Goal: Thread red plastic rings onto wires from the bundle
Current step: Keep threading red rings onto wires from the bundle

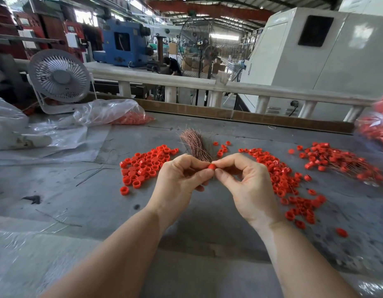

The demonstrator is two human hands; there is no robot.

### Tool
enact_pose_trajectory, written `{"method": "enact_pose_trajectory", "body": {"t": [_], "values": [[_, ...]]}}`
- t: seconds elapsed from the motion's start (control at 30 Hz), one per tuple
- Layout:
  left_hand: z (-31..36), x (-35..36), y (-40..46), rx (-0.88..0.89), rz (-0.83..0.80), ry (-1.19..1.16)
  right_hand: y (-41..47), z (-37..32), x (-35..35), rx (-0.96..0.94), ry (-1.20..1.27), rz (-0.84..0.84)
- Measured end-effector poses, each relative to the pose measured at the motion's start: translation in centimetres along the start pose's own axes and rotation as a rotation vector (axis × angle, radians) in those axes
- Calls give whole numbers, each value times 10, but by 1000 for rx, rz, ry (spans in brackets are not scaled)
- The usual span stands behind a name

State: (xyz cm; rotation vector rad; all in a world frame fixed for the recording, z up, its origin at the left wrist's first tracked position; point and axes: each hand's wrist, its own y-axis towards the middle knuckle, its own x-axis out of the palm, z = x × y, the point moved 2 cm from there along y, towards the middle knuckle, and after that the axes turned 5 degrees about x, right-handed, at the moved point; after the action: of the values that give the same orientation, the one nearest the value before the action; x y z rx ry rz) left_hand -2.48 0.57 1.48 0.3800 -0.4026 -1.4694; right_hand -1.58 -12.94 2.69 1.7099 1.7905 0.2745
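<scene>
Spreading across the whole lower view, the grey table [83, 203] runs back to a cardboard strip [261, 116] along its far edge, w/ a white railing [186, 83] just behind that. Bare room: front centre under the forearms, and front left apart from a few stray wires [94, 172]. Right side crowded.

Back left: 1 white desk fan [58, 79], w/ 1 clear plastic bag [113, 111] holding red rings just beside its base. A 2nd bag of rings [377, 127] is cut off at the right edge.

Loose rings lie in 3 main heaps, too many to count: left pile [143, 166], middle-right pile [285, 181], far-right pile [336, 162] tangled w/ thin wires. A handful of singles sit near the bundle.

Wire bundle [196, 145]: 1, copper-pink, fine strands fanning up and away, lower end hidden behind the left hand [182, 179], whose fingers curl round it.

Right hand [246, 179]: thumb and forefinger pinch 1 red ring [212, 167], small, short, round, glossy, held above the table between both hands and touching the left thumb tip. Whether a wire passes through it, can't tell.
</scene>
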Motion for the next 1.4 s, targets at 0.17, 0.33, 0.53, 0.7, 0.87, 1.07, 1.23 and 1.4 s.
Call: {"method": "enact_pose_trajectory", "body": {"t": [0.17,0.33,0.53,0.7,0.87,1.07,1.23,1.4], "values": [[0,0,-1,13,5,-19,0,-1,0,7,22,1],[-2,1,0,-56,33,-148,1,-3,5,6,38,61],[-4,-1,1,-148,24,-278,1,-3,6,6,29,59],[-3,-3,2,-160,23,-302,2,-3,6,4,28,56],[-3,-4,2,-165,19,-318,2,-3,6,9,38,56],[-3,-4,2,-167,-7,-348,1,-3,6,-10,18,78],[-4,-3,1,-164,-13,-335,0,0,6,-28,-16,97],[-4,-3,2,-162,-10,-325,1,1,6,-55,-32,110]]}}
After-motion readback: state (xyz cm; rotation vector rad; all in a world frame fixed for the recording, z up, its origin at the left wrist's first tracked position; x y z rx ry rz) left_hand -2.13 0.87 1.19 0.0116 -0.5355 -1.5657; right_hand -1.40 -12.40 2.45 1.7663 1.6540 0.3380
